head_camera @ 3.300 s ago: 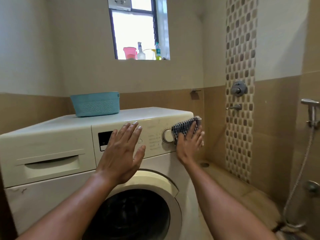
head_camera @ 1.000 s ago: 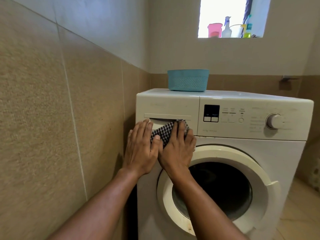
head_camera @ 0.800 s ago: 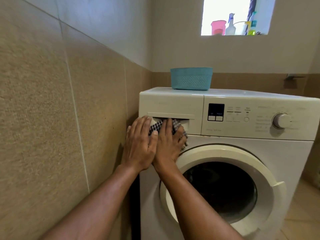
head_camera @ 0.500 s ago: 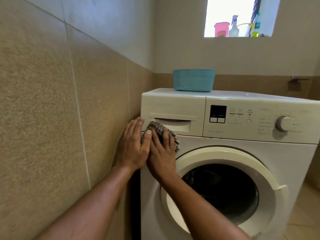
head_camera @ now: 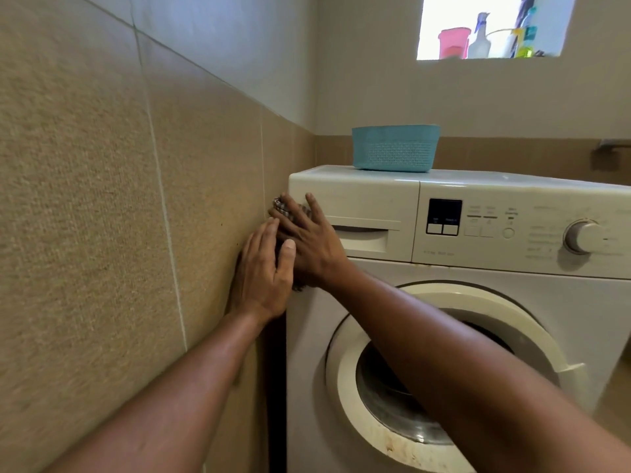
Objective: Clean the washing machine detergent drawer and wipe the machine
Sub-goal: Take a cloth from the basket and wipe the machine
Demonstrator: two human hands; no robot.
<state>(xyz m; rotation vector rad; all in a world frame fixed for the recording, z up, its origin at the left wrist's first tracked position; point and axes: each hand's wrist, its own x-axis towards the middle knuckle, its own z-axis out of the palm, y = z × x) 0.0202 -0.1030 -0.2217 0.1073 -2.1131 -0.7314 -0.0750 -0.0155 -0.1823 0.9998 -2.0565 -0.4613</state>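
A white front-loading washing machine [head_camera: 461, 302] stands against the tiled wall. Its detergent drawer [head_camera: 362, 230] at the upper left is closed. My right hand [head_camera: 310, 240] presses a black-and-white checked cloth [head_camera: 281, 204] against the machine's upper left front corner, beside the drawer; most of the cloth is hidden under the hand. My left hand [head_camera: 264, 271] lies flat at the machine's left edge, its thumb over my right hand. The round door [head_camera: 444, 367] is below my right forearm.
A turquoise basket [head_camera: 396, 148] sits on the machine's top at the back. The beige tiled wall [head_camera: 119, 216] is close on the left, with a narrow dark gap beside the machine. Bottles and a pink cup [head_camera: 452, 42] stand on the window sill. The program dial [head_camera: 582, 237] is at right.
Both hands have slid the cloth left and up, from the drawer's handle recess to the machine's left front corner. My view has moved closer.
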